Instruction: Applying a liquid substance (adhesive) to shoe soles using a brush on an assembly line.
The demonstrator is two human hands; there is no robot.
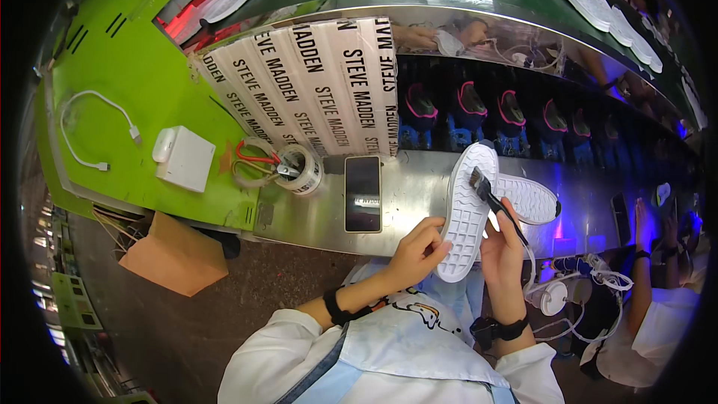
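My left hand (417, 256) grips the edge of a white shoe sole (458, 236) near its lower end, thumb on the near side. The sole is held up on a slant, its raised grid facing me. In my right hand (502, 251) is a dark-handled brush (490, 196), its bristles against the sole's upper part. A second white sole (529, 200) lies on the metal bench (410, 187) just behind and to the right, partly hidden by the held one and the brush.
A dark phone (363, 198) lies left of my hands. Beyond it stand a tape roll (305, 173), red-handled scissors (256, 154) and a printed white panel (299, 78). A green table (112, 127) bears a white box (185, 161). More soles (591, 4) rest on a conveyor behind. Another person's hand (642, 224) is at far right.
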